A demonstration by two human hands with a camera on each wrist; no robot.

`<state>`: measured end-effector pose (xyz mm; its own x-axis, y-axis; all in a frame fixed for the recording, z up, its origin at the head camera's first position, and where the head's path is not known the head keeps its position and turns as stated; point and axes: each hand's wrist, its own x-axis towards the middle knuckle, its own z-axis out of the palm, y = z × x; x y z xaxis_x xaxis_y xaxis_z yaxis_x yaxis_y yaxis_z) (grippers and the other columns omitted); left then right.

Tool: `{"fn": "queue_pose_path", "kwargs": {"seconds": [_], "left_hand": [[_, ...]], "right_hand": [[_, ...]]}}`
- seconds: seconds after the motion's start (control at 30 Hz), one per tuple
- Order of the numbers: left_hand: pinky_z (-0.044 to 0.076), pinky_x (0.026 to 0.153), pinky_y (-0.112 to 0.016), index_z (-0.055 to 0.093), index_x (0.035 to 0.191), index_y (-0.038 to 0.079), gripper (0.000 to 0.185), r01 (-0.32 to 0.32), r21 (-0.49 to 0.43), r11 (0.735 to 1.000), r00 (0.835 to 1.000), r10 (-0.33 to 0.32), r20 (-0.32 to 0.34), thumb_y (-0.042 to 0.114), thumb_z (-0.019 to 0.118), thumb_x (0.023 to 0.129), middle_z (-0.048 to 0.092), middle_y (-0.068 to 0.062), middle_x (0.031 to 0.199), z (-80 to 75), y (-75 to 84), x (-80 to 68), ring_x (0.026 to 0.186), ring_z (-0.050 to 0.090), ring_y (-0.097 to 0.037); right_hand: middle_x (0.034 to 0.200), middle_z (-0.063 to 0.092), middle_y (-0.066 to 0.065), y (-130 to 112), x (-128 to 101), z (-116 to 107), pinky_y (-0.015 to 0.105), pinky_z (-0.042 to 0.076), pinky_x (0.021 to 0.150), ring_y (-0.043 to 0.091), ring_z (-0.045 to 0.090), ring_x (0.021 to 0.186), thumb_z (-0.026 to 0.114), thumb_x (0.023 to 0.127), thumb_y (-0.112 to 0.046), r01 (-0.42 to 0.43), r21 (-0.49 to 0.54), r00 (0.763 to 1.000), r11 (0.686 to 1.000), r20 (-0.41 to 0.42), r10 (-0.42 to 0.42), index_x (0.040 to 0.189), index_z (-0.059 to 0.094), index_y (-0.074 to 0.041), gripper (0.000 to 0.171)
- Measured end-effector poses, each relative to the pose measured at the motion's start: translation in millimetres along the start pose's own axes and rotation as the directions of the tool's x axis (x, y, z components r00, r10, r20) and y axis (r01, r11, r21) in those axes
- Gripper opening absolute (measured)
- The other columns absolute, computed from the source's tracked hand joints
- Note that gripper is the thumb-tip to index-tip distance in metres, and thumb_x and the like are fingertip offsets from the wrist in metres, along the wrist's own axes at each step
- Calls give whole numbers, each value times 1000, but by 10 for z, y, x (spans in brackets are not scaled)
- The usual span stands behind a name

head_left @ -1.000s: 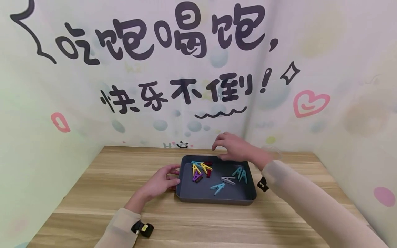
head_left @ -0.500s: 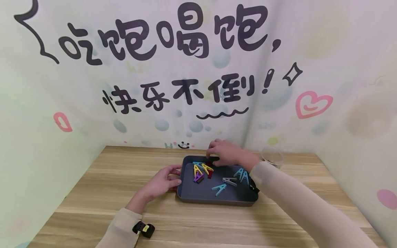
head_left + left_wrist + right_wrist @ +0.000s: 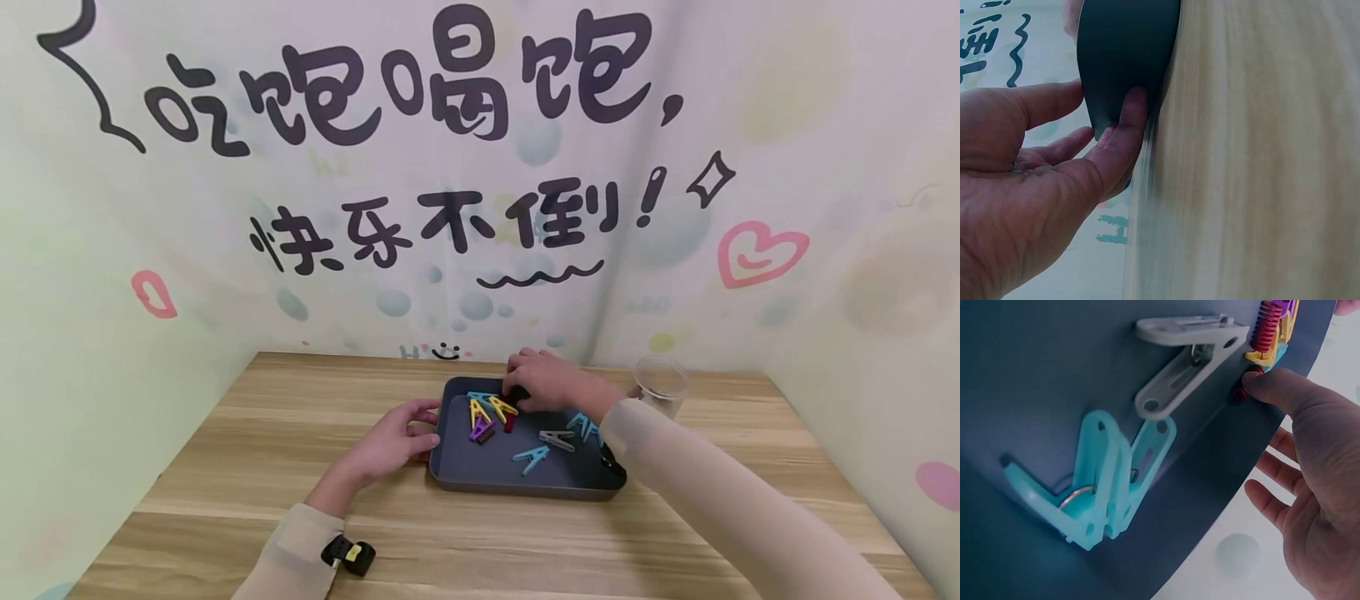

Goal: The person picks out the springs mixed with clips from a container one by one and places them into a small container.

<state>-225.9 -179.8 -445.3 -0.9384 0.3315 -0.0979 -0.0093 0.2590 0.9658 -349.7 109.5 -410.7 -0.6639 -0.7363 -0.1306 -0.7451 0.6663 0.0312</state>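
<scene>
A dark grey tray sits on the wooden table and holds several plastic clothes pegs. They are yellow, purple, grey, teal and light blue. My left hand rests against the tray's left end. Its thumb and straight fingers lie on either side of the tray corner. My right hand reaches into the back of the tray. In the right wrist view one fingertip touches a dark red peg, and the other fingers hang loose.
A clear plastic cup stands on the table behind my right forearm. Decorated walls enclose the table at the back and on both sides. A teal peg and a pale peg lie close to my right wrist.
My right hand has come down from above the tray's back rim and moved left onto the pegs. The cup now shows behind my arm. My left hand has stayed put.
</scene>
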Motion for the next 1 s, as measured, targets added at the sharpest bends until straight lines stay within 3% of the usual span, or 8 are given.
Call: {"fn": "queue_pose_path", "kwargs": {"seconds": [0.5, 0.7, 1.0], "left_hand": [[62, 93, -45, 38, 159, -6, 59, 0, 11, 1000, 1000, 0, -3, -3, 61, 105, 53, -28, 144, 20, 13, 11, 124, 64, -40], [62, 93, -45, 38, 159, -6, 59, 2, 9, 1000, 1000, -2, -2, -3, 61, 105, 53, -29, 144, 14, 29, 9, 124, 64, -40], [62, 93, -45, 38, 159, -5, 59, 17, 10, 1000, 1000, -17, -11, -3, 61, 104, 54, -27, 143, 9, 37, 1, 122, 65, -38]], "right_hand": [[127, 65, 4, 25, -19, 89, 42, 50, 102, 23, 53, 117, 82, 96, -32, -44, 14, 999, 999, -7, 44, 101, 81, -23, 11], [119, 65, 1, 65, -95, 12, 40, 50, 99, 21, 54, 109, 82, 95, -29, -49, 83, 998, 995, -47, 53, 102, 78, -21, 11], [111, 66, 0, 141, -213, -91, 37, 53, 91, 20, 56, 102, 82, 95, -25, -23, 106, 992, 994, -122, 36, 106, 79, -20, 13]]}}
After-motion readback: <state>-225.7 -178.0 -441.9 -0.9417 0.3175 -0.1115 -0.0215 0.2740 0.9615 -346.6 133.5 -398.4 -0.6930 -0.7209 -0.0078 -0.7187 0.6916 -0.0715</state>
